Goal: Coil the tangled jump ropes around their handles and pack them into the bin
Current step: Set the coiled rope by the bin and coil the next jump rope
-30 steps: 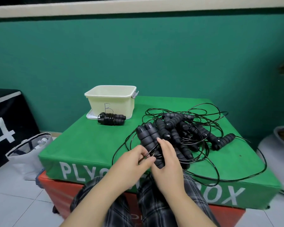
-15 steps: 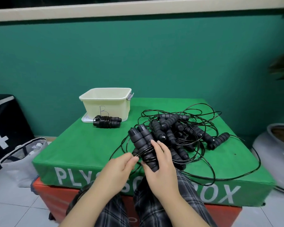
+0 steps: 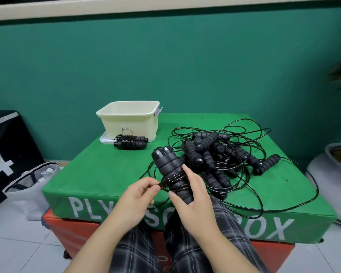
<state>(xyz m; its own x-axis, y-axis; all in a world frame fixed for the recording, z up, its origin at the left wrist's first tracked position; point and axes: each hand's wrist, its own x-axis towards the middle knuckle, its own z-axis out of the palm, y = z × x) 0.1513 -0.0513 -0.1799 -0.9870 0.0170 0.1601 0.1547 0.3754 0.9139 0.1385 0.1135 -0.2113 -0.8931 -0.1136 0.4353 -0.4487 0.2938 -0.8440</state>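
My right hand grips a pair of black foam jump rope handles held side by side, tilted up to the left over the green box's front edge. A few turns of thin black rope circle their middle. My left hand pinches that rope just left of the handles. Behind them lies a tangled pile of black handles and rope loops. One coiled jump rope lies in front of the cream bin, which stands at the box's far left.
The green plyo box sits on a red box. A grey bag and a black box stand on the floor at left. A grey pot stands at right. Rope loops trail to the box's right front edge.
The handles have tilted more upright in my right hand. My left hand has pulled the rope round them, and more turns lie on the handles than before.
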